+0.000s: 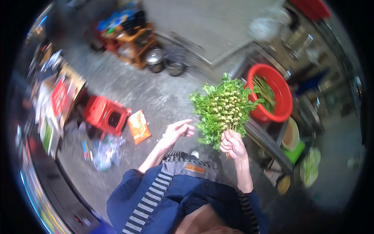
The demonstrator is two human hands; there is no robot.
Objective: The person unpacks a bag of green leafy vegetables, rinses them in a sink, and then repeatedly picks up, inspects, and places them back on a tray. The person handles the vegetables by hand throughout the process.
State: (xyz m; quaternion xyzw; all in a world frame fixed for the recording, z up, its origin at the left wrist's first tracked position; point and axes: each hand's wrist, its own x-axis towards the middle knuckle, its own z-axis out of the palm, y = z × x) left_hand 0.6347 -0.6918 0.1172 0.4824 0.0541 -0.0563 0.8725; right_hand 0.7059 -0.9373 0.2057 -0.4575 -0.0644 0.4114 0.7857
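My right hand (233, 144) is closed around the lower ends of several thin wooden skewers (230, 128). Threaded on them is a wide fan of leafy green herbs (216, 108), coriander-like, with pale cut stem ends facing up. My left hand (178, 129) is empty, its fingers apart and slightly curled, a short way to the left of the leaves. To the right of the bunch, partly behind its leaves, a red plastic tub (285, 96) holds long green stalks (265, 95).
On the left stand a red plastic stool (100, 112) and a cluttered table (74, 84). An orange packet (139, 127) and a clear plastic bag (106, 153) lie on the concrete floor (157, 96). Metal pots (155, 57) sit beside an orange shelf (137, 38). A metal-edged counter (270, 144) runs along the right.
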